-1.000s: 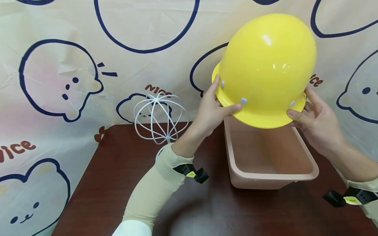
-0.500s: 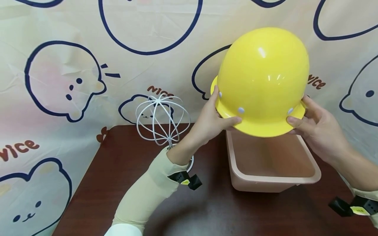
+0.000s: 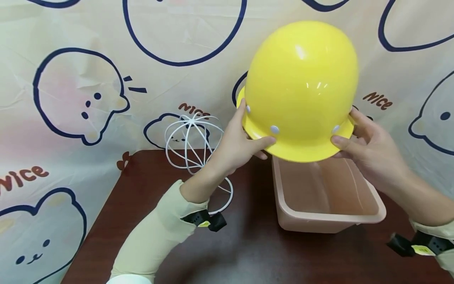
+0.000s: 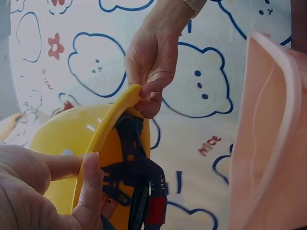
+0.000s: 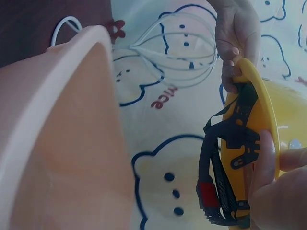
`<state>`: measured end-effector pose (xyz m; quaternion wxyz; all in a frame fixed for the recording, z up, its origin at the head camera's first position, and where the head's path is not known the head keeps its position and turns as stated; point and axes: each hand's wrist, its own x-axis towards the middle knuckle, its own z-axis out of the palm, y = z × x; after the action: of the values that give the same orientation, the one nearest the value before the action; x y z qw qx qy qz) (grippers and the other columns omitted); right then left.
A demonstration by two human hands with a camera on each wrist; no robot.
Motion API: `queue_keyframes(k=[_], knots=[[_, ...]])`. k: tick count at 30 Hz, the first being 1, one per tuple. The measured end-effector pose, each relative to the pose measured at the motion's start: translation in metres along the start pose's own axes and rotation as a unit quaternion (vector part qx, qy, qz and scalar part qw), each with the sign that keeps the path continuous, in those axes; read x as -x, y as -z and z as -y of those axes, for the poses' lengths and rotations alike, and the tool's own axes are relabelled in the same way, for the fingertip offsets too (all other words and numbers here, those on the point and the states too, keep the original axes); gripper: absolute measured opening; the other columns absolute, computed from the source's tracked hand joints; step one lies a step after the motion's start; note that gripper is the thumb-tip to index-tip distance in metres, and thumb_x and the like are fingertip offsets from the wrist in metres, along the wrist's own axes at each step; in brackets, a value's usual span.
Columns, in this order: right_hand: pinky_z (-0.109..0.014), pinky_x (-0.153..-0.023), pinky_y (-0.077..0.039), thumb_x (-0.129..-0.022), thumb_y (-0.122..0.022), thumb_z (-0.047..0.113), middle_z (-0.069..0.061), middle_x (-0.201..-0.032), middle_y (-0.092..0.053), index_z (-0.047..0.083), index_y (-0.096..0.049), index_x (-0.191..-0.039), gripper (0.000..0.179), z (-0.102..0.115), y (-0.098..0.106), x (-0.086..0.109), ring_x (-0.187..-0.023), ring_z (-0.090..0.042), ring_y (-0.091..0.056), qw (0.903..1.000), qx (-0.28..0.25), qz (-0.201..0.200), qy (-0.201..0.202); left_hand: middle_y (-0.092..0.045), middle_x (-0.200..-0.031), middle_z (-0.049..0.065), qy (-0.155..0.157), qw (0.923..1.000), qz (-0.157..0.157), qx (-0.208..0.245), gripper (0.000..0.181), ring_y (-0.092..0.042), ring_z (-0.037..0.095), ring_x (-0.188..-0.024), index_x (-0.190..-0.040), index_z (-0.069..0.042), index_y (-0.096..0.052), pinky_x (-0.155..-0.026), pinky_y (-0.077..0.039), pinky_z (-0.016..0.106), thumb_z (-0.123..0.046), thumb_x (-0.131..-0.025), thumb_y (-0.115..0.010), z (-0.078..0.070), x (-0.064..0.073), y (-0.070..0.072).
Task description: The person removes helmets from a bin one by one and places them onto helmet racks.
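Note:
A glossy yellow hard hat [image 3: 301, 86] is held up in both hands, above the back of a pinkish-beige bin [image 3: 330, 217]. My left hand [image 3: 237, 142] pinches its brim at the left, thumb on the outer face. At the right side of the brim my right hand [image 3: 372, 148] pinches it the same way. The left wrist view shows the dark inner harness [image 4: 139, 167] with a red piece on its band. From the right wrist view the same harness [image 5: 235, 129] hangs inside the shell, and the bin's rim [image 5: 57, 91] stands close by.
A white wire stand [image 3: 193, 142] with a balloon-shaped cage top and a ring base stands on the dark wooden table [image 3: 220, 252], partly hidden behind my left forearm. A cloth [image 3: 177, 86] with cartoon drawings hangs behind the table.
The hard hat, held in both hands, first dips, then rises again and shifts to the left. More of the bin's inside and the stand's ring base now shows.

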<state>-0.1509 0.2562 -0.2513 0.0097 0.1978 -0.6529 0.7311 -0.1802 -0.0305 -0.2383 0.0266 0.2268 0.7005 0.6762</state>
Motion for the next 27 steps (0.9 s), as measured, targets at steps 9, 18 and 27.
queue_keyframes(k=[9,18,27], knots=[[-0.033,-0.078,-0.062,-0.097,-0.059,-0.011,-0.017,-0.138,-0.051,0.014,-0.034,-0.159,0.071,0.012,-0.037,-0.022,-0.104,-0.022,-0.072,0.9998,-0.005,0.021,0.001,-0.061,-0.118,0.014,-0.001,0.9989,-0.024,-0.040,0.105,-0.067,0.036,-0.061,-0.163,-0.033,-0.015,-0.058,-0.062,0.044,0.003,-0.086,-0.078,-0.024,0.015,0.034],[-0.034,-0.079,-0.062,-0.097,-0.065,-0.003,-0.016,-0.138,-0.052,0.019,-0.031,-0.161,0.076,0.010,-0.074,-0.041,-0.104,-0.022,-0.072,0.9989,0.010,0.041,-0.019,-0.060,-0.116,0.015,0.007,0.9942,-0.034,-0.102,0.095,-0.065,0.032,-0.058,-0.158,-0.031,-0.024,-0.054,-0.060,0.037,0.001,-0.087,-0.078,-0.037,0.036,0.071],[-0.035,-0.081,-0.061,-0.098,-0.060,-0.007,-0.018,-0.143,-0.046,0.020,-0.026,-0.162,0.077,0.001,-0.110,-0.060,-0.108,-0.022,-0.070,0.9980,0.022,0.047,-0.036,-0.058,-0.117,0.016,0.023,0.9890,-0.052,-0.136,0.098,-0.063,0.023,-0.058,-0.161,-0.034,-0.018,-0.046,-0.056,0.033,-0.003,-0.090,-0.077,-0.039,0.055,0.105]])
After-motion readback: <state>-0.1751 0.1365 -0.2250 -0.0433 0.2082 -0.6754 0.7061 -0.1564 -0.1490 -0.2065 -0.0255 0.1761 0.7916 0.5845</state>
